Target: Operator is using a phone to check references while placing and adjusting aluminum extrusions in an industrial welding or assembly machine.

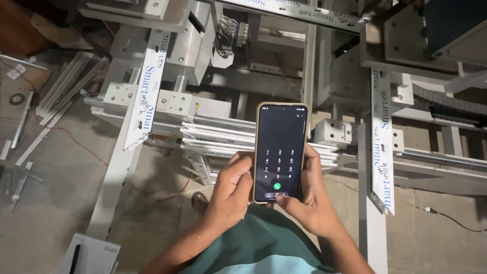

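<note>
Your fingers behind the smartphone (280, 152) are hidden. It stands upright between your hands: your left hand (232, 190) wraps its left edge, your right hand (309, 195) cups the right, thumb at its bottom edge, above your teal shirt (264, 243).

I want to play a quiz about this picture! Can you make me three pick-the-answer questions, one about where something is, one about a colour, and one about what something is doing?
1. Where is the notepad with a pen?
A. on the floor at the bottom left
B. on top of the machine
C. in the right hand

2. What colour is the round call button on the phone?
A. blue
B. green
C. yellow

3. What is the phone's screen doing?
A. it is switched off
B. it is cracked
C. it is lit, showing a dial pad

Answers:
1 A, the notepad lies on the floor.
2 B, the call button is green.
3 C, the phone, held by the left hand and right hand, shows number keys.
</note>
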